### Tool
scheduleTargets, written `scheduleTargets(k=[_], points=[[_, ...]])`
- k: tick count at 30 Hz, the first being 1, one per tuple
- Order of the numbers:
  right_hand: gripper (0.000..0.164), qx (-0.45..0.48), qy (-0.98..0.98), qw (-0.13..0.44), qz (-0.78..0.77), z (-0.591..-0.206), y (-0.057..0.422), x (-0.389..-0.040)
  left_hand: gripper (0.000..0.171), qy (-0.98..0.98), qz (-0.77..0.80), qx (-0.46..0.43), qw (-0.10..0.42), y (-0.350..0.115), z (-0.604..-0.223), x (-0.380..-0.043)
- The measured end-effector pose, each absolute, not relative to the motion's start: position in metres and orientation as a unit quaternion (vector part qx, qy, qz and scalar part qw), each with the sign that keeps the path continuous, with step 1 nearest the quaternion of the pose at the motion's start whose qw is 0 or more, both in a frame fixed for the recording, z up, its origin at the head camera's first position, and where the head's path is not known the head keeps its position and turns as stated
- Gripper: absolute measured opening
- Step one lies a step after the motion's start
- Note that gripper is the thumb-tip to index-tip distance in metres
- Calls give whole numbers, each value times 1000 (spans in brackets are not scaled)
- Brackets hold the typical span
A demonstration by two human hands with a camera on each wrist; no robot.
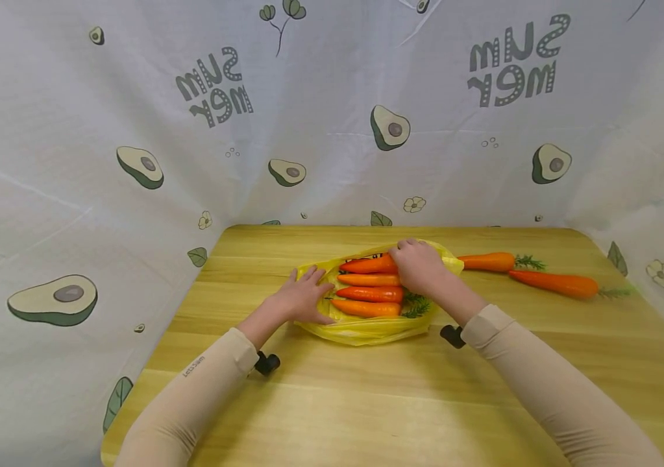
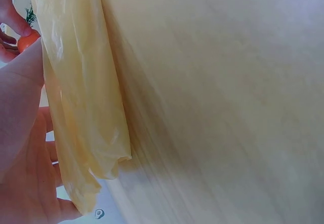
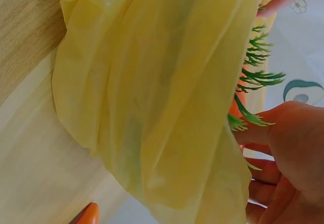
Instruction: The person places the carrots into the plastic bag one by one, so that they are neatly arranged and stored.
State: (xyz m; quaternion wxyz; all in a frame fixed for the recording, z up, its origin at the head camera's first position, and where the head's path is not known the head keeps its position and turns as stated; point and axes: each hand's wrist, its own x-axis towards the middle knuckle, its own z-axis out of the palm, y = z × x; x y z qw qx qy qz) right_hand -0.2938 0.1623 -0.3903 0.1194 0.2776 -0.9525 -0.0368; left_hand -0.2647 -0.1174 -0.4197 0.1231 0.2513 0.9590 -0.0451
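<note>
A yellow plastic bag (image 1: 361, 334) lies spread on the table with its mouth facing up. Several orange carrots (image 1: 368, 294) lie side by side inside it, green tops toward the right. My right hand (image 1: 422, 267) reaches in at the bag's far right and grips the rearmost carrot (image 1: 369, 264) near its leafy end. At the left end of the bag, my left hand (image 1: 302, 298) rests with fingers spread against the plastic rim. Green fronds (image 3: 255, 77) stick out past the bag beside my right hand in the right wrist view.
Two more carrots lie to the right of the bag: one (image 1: 488, 261) reaches close to its edge, the other (image 1: 559, 284) sits farther right. The wooden table (image 1: 332, 415) meets a white avocado-print cloth (image 1: 332, 97) at the back and sides.
</note>
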Motion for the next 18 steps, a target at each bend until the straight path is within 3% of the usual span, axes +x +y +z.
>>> scheduleTargets(k=[18], points=[[31,275,-957,97,-11,-387,159,-295,82,957,-43,258,127,-117,-422,-263]])
